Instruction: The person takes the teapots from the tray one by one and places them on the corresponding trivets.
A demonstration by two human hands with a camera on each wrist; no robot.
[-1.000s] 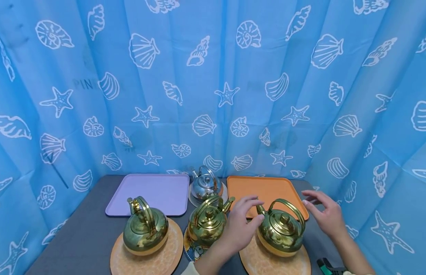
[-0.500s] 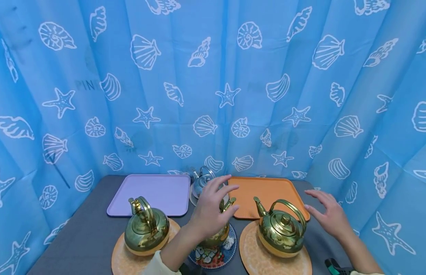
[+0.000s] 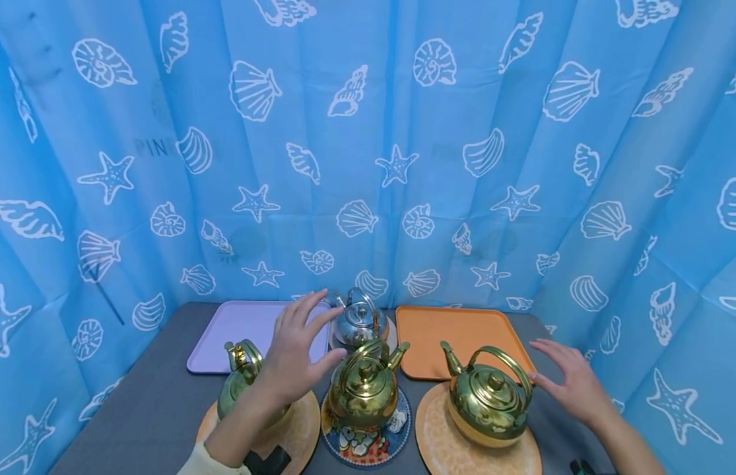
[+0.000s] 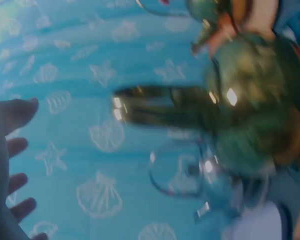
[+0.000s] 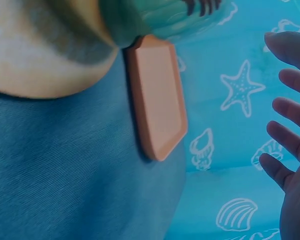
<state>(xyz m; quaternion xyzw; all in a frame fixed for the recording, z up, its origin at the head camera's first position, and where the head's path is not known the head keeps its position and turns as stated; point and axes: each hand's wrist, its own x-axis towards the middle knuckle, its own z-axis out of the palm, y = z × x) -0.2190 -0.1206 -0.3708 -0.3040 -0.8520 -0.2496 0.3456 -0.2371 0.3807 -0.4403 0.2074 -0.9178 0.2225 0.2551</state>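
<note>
My left hand (image 3: 296, 359) spread, empty, over left gold kettle (image 3: 239, 389); right hand (image 3: 572, 386) spread, empty. Kettle likely rigid, slick metal; I'd take arched handle.

3 gold kettles (image 3: 489, 402) shine beside 1 silver kettle (image 3: 357, 322). The curtain (image 3: 368, 152) is bright blue, printed with white shells and starfish. The counter (image 3: 154, 402) is dark grey. One tray (image 3: 243, 330) is lilac, the other tray (image 3: 457, 333) orange. The outer mats (image 3: 457, 448) are mottled orange; the middle mat (image 3: 368, 445) is blue with a multicoloured cartoon print.
</note>
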